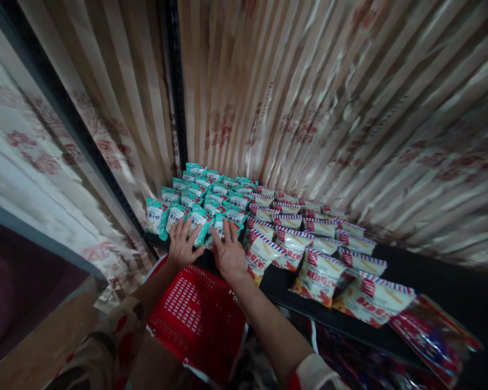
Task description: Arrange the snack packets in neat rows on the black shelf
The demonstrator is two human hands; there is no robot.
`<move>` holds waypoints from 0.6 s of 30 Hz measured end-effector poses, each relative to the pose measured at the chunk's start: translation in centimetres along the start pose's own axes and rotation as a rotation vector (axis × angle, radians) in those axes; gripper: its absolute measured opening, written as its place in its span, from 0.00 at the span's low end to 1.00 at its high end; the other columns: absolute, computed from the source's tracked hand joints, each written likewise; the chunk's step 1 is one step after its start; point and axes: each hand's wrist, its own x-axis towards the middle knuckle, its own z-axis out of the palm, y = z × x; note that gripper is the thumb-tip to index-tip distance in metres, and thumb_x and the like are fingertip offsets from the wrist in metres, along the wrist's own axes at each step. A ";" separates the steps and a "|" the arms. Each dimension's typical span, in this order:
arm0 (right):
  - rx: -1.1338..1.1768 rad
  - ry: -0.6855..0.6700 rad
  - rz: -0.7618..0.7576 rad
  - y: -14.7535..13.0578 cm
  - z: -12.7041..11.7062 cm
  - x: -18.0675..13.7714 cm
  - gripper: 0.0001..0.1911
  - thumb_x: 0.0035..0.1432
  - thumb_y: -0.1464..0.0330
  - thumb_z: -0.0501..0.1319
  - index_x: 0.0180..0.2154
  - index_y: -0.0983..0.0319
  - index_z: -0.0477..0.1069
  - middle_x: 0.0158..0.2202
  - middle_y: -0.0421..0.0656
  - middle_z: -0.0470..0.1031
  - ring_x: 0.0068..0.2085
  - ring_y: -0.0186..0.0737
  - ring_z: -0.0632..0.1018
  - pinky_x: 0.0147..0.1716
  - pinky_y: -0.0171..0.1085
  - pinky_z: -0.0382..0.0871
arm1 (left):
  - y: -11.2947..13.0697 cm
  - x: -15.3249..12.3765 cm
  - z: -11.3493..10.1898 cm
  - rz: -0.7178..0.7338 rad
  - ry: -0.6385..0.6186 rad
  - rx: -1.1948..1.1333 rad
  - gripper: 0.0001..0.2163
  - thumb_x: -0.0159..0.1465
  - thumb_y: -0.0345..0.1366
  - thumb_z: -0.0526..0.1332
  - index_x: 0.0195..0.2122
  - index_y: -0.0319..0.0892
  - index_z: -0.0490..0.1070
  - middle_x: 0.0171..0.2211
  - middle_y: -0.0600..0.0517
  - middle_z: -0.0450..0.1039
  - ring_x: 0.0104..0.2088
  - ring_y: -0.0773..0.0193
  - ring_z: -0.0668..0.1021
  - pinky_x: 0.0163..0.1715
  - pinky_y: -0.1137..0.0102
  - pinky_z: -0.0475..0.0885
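Observation:
Rows of small teal-and-white snack packets stand on the left end of a black shelf. My left hand lies against the front row, fingers spread and touching the packets. Beside it, my right hand rests its outstretched fingers on the front packets at the right of that group. Neither hand grasps a packet. Larger white snack bags with red-and-blue striped top edges stand in rows to the right of my right hand. Below my hands is a red plastic basket, its perforated wall showing.
A dark red and purple bag lies at the shelf's front right edge. Pleated curtains with reddish flowers hang behind the shelf and on the left. Black metal posts rise at the corner. More dark packages sit below the shelf.

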 end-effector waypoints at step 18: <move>0.218 0.249 -0.130 1.3 -1.5 -3.3 0.25 0.59 0.75 0.50 0.59 0.63 0.57 0.63 0.52 0.55 0.64 0.50 0.52 0.56 0.52 0.59 | 1.5 0.6 0.1 0.068 -0.068 -0.091 0.22 0.58 0.46 0.60 0.55 0.53 0.65 0.63 0.47 0.52 0.63 0.45 0.53 0.59 0.48 0.48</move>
